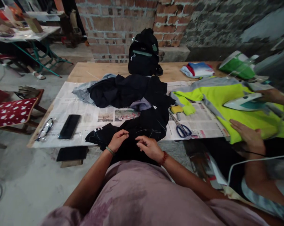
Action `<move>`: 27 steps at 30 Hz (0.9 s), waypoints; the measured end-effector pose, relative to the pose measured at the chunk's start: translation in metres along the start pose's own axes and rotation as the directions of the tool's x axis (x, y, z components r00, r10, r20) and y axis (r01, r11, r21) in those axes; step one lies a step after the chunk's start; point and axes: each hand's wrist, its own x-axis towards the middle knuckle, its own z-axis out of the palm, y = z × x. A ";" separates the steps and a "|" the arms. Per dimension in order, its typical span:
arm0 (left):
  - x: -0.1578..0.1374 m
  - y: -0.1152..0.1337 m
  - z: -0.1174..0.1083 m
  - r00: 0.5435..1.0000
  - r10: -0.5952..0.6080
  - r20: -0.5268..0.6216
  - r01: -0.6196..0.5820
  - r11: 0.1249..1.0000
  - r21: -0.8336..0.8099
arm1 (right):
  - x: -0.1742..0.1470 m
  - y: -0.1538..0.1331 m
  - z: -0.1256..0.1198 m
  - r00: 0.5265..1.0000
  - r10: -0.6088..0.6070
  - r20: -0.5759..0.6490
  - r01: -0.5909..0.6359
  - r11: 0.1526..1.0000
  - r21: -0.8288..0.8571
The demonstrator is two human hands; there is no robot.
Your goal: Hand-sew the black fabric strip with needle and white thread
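A black garment [153,121] with white stripes near one end lies bunched at the table's front edge and hangs over toward my lap. My left hand [118,139] is closed, its thumb and forefinger pinched at the dark cloth. Just to its right, apart from it, my right hand [151,149] has its fingers curled in a pinch; anything between them is too small to make out. Behind lies more dark clothing [118,89] in a heap. Blue-handled scissors [182,129] rest to the right, by a yellow sponge-like piece [176,109].
Newspaper [87,117] covers the wooden table [85,70]. A phone [69,126] and glasses [46,128] lie left, a black backpack [143,53] at the back. At right, a co-worker's hand holds an iron [244,102] on a neon yellow garment [219,97].
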 end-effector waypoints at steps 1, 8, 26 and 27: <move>-0.001 0.000 -0.001 1.000 -0.008 0.003 0.008 1.000 -0.010 | 0.000 0.003 0.006 0.999 0.046 0.007 -0.047 0.998 0.032; -0.001 -0.001 -0.003 1.000 -0.021 0.018 0.021 0.999 -0.027 | 0.003 0.005 0.015 0.973 0.227 0.044 -0.228 0.910 0.346; -0.003 0.001 -0.003 1.000 -0.027 0.002 0.027 0.998 -0.051 | 0.012 0.003 0.016 0.926 0.377 0.035 -0.334 0.770 0.543; -0.003 0.001 -0.003 1.000 -0.029 -0.004 0.028 0.999 -0.045 | 0.013 0.003 0.017 0.923 0.384 0.030 -0.341 0.778 0.528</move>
